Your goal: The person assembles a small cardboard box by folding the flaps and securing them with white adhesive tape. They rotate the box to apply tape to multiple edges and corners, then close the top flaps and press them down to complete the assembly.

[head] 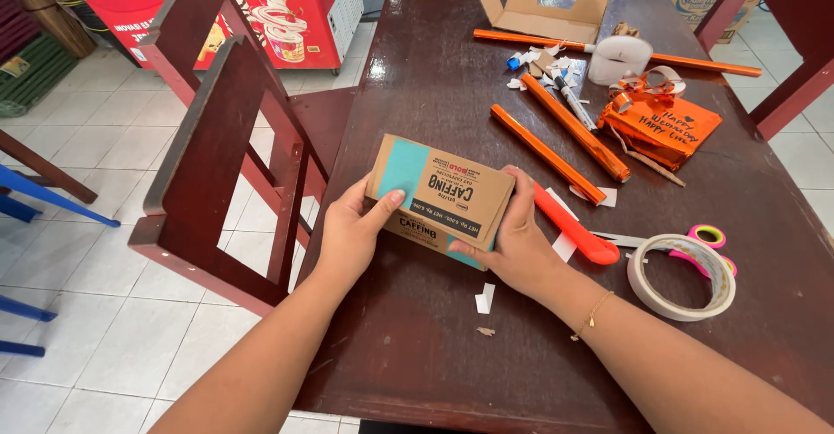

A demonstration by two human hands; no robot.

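Both hands are on the cardboard box [440, 198], a brown carton with a teal stripe, held just above the near part of the dark wooden desk [408, 347]. The left hand [350, 232] clasps its left end, thumb laid flat across the top face, fingers curled underneath. The right hand [519, 241] grips the right end, fingers wrapped over the far edge. Just right of that hand lies an orange cutter [580, 234], and beyond it a roll of tape [682, 276]. Further off rest orange foil rolls [549, 155] and an orange wrapped parcel [662, 125].
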